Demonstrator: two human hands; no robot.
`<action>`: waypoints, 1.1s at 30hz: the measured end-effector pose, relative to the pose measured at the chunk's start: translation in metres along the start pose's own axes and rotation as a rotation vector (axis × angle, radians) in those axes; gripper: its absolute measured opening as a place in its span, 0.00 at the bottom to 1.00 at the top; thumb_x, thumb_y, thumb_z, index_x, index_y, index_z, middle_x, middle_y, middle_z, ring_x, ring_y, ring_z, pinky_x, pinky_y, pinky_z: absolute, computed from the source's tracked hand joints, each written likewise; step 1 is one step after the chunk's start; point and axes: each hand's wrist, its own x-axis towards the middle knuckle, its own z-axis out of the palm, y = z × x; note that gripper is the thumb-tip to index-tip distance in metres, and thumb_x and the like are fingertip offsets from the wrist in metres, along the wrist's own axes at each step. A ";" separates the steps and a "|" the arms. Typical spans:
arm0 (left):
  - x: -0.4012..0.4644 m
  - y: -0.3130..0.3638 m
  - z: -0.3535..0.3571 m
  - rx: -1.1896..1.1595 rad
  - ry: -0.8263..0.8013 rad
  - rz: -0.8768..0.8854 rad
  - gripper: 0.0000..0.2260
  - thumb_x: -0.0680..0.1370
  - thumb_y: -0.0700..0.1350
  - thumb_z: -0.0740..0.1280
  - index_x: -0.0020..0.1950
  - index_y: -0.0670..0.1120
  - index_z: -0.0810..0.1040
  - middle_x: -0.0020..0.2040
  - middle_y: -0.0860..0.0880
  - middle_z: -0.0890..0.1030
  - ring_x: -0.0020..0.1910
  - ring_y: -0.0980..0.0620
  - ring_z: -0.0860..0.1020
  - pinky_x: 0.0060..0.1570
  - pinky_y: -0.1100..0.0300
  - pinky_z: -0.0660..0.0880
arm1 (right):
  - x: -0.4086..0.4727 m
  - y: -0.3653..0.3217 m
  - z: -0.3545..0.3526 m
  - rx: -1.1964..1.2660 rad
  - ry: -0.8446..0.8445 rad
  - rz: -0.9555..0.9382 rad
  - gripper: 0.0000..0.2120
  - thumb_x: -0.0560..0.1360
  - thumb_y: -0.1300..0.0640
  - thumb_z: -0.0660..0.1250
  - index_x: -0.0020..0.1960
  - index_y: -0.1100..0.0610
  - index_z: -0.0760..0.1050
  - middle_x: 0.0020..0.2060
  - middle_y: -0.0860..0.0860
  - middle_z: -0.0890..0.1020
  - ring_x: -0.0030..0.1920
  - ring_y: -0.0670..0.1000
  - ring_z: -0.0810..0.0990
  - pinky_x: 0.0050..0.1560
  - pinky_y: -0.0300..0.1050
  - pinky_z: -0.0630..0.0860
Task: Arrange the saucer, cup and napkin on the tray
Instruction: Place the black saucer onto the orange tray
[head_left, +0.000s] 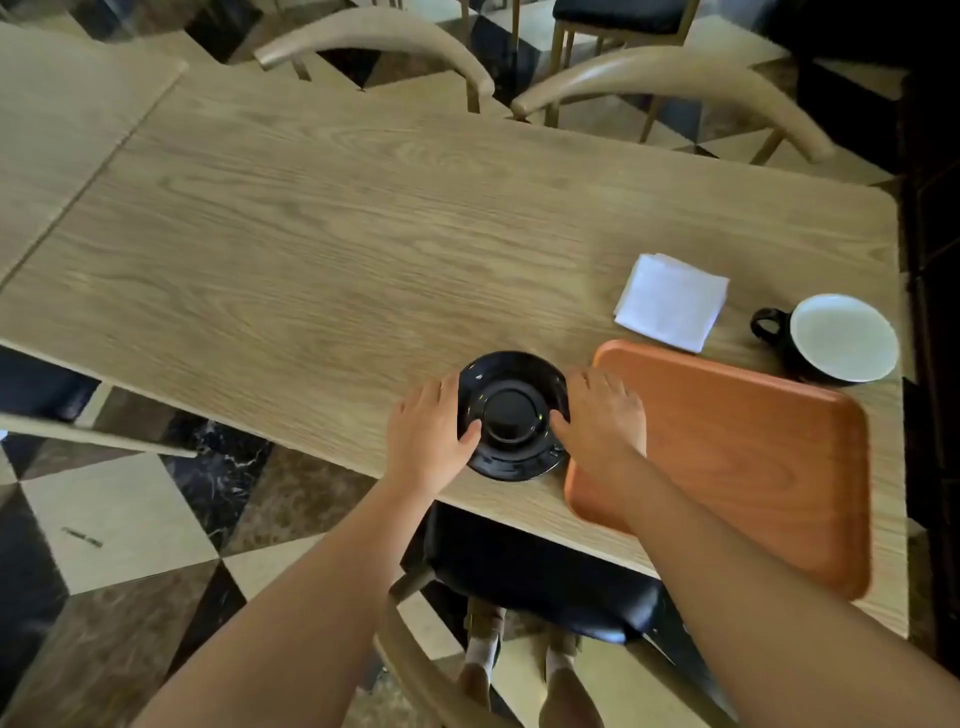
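- The desk (363, 249) is a long slab of pale wood grain; everything on it sits toward its near right corner.
- The tray (753, 467), orange-brown with rounded corners, lies flat along the near edge at the right end, with nothing standing on it; only the right forearm crosses above its left part.
- Two chairs (675, 78) with curved wooden backs stand at the far edge, and a dark seat shows under the near edge.
- The cup (844, 338), black outside and white inside, stands upright at the right edge, just beyond the tray's far right corner, its handle pointing left.
- The napkin (670, 304), white and folded square, lies flat just beyond the tray's far edge, to the left of the cup and apart from it.
- The saucer (511, 415), black and glossy, is at the near edge, just left of the tray's left side; whether it rests on the wood or is slightly raised cannot be told.
- The left hand (431, 431) grips the saucer's left rim, thumb on top.
- The right hand (600, 415) grips its right rim, thumb on top, the back of the hand over the tray's left edge.
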 end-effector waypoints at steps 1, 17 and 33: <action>0.001 -0.002 0.001 -0.013 -0.018 -0.016 0.25 0.73 0.53 0.66 0.65 0.43 0.67 0.55 0.45 0.78 0.53 0.45 0.77 0.49 0.51 0.74 | 0.000 -0.001 0.000 -0.002 -0.013 0.001 0.18 0.74 0.49 0.64 0.61 0.54 0.68 0.57 0.52 0.76 0.58 0.54 0.71 0.52 0.48 0.70; 0.002 0.022 -0.009 -0.888 -0.025 -0.399 0.14 0.74 0.34 0.64 0.57 0.46 0.76 0.48 0.49 0.80 0.45 0.57 0.78 0.39 0.61 0.79 | -0.002 0.031 -0.001 0.677 0.145 0.105 0.20 0.70 0.67 0.60 0.58 0.52 0.74 0.49 0.52 0.79 0.46 0.52 0.76 0.46 0.43 0.73; 0.056 0.122 0.016 -0.839 -0.195 -0.249 0.16 0.72 0.32 0.64 0.55 0.46 0.81 0.39 0.48 0.81 0.43 0.47 0.81 0.48 0.47 0.80 | -0.020 0.143 -0.010 0.884 0.245 0.455 0.16 0.70 0.66 0.65 0.54 0.50 0.78 0.42 0.43 0.80 0.40 0.45 0.77 0.36 0.27 0.66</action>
